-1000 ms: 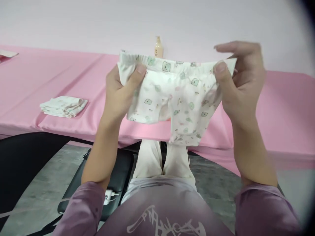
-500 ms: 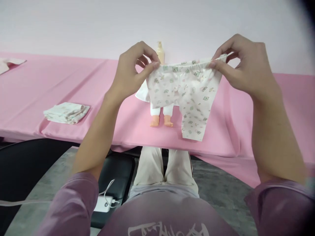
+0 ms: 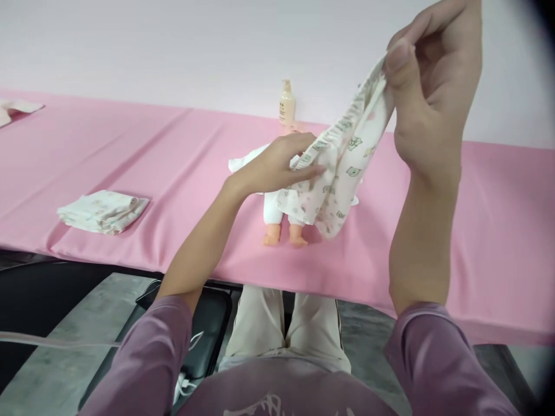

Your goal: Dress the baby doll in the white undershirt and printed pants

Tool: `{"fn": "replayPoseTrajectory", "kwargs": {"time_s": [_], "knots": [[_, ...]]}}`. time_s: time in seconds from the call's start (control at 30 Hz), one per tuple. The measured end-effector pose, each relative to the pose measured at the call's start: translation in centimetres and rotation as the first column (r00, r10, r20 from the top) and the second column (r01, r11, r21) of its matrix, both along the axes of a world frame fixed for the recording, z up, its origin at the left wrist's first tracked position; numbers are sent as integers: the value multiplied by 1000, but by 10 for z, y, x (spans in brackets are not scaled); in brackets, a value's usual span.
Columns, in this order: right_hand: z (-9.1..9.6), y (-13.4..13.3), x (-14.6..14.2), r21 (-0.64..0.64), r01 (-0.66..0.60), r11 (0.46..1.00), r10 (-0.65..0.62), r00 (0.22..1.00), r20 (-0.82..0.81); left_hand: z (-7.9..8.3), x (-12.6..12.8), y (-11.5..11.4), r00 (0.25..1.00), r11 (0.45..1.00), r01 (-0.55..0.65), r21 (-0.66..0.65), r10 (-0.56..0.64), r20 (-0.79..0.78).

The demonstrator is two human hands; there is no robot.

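One printed garment (image 3: 352, 157) slants down from the right grip (image 3: 433, 95).

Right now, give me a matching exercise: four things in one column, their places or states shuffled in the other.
Things
1. patterned pants
2. pump bottle
3. folded cloth
4. doll

Places or states
A. lying at the left of the picture, on pink fabric
B. partly hidden, bare feet showing
C. upright near the wall
D. pinched by the raised right hand

Pairs: 1-D, 2-C, 3-A, 4-B
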State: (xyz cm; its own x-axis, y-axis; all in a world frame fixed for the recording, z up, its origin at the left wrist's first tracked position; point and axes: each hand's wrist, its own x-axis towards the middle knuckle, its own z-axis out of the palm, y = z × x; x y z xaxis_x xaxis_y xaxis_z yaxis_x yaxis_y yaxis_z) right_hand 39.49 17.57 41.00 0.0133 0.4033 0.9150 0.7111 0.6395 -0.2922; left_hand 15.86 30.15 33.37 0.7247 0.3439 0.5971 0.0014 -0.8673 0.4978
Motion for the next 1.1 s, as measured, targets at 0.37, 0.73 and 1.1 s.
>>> {"fn": "replayPoseTrajectory", "kwargs": {"time_s": [0.37, 0.73, 1.1], "knots": [[-42, 28, 45, -5, 123, 992, -123, 991, -46, 47, -12, 60, 858, 983, 83, 165, -155, 490], [-56, 21, 3, -425, -108, 899, 138, 989, 42, 47, -8, -3, 857, 997, -2, -75, 41, 514], [-57, 21, 15, -596, -392, 701, 346, 918, -196, 49, -5, 31, 886, 990, 130, 56, -141, 442]]}}
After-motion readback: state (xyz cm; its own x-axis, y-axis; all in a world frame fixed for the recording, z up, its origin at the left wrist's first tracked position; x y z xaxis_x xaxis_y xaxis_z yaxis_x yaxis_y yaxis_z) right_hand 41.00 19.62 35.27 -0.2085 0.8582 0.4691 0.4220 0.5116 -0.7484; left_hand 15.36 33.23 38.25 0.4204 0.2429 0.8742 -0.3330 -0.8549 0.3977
